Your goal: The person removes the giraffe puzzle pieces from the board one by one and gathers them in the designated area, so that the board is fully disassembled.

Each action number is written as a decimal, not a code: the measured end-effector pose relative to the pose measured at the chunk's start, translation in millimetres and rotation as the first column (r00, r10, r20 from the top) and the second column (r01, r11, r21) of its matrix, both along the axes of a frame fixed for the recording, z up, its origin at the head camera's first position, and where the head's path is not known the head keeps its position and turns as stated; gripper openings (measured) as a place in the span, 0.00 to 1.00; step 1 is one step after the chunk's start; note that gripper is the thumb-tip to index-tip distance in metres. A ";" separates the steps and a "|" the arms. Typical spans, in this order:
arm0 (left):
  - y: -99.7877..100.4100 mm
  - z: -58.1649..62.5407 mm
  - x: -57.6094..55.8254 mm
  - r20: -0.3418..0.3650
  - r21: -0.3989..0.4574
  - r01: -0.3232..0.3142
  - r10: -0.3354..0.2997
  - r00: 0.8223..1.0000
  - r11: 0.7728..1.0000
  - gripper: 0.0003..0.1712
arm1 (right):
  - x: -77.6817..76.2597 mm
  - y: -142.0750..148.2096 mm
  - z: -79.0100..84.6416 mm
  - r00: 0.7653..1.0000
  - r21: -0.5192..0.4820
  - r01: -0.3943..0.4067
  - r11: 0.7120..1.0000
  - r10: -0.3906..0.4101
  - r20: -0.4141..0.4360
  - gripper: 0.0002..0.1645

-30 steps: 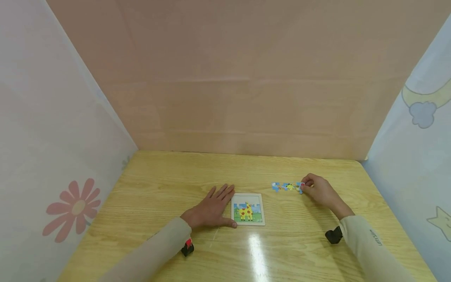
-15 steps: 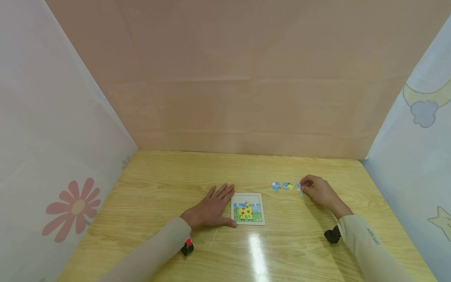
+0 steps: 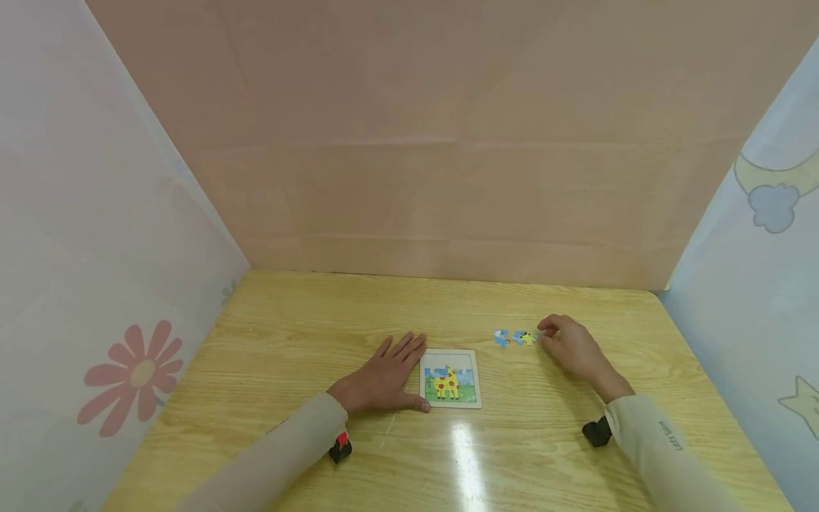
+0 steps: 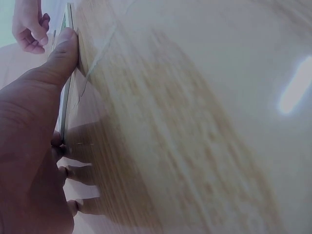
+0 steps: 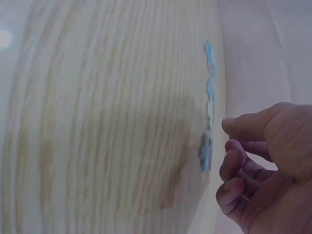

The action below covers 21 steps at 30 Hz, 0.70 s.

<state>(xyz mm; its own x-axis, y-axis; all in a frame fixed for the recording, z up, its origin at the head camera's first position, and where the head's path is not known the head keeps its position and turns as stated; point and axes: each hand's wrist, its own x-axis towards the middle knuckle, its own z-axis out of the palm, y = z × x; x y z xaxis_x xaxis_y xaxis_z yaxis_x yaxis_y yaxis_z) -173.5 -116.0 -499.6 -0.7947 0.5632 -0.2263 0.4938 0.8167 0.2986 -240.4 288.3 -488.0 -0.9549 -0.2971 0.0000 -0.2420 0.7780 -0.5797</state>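
A square giraffe puzzle board (image 3: 450,391) with a pale frame lies on the table, its picture partly filled in and its upper strip pale. My left hand (image 3: 382,378) rests flat along the board's left side, fingers spread and thumb at the lower left corner. To the upper right, loose jigsaw pieces lie in a row: a blue and white one (image 3: 500,338) and a yellow and blue one (image 3: 526,338). My right hand (image 3: 576,350) is at the row's right end, fingers loosely bent, thumb and forefinger apart. Beside its fingertips in the right wrist view is another blue piece (image 5: 206,153).
The wood-patterned table (image 3: 288,320) reaches back to a brown wall covering (image 3: 409,199). Pale printed sheets hang at the left (image 3: 96,213) and right (image 3: 755,299). Black wrist cameras sit under the left sleeve (image 3: 275,455) and right sleeve (image 3: 659,448).
My right hand has shifted slightly left along the row, and the rightmost piece has moved left toward the others. Its thumb and forefinger have parted. The left hand and board stay put.
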 end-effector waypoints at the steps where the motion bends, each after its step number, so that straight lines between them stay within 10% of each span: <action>1: 0.1 0.4 0.0 0.000 0.001 0.000 0.000 1.000 1.000 0.68 | 0.4 -3.5 0.5 1.000 0.000 -0.001 1.000 0.001 0.000 0.18; 21: 0.6 -0.4 -0.3 0.000 -0.003 -0.005 0.005 1.000 1.000 0.68 | 20.0 -88.9 15.5 0.992 0.002 -0.127 0.992 0.127 0.018 0.12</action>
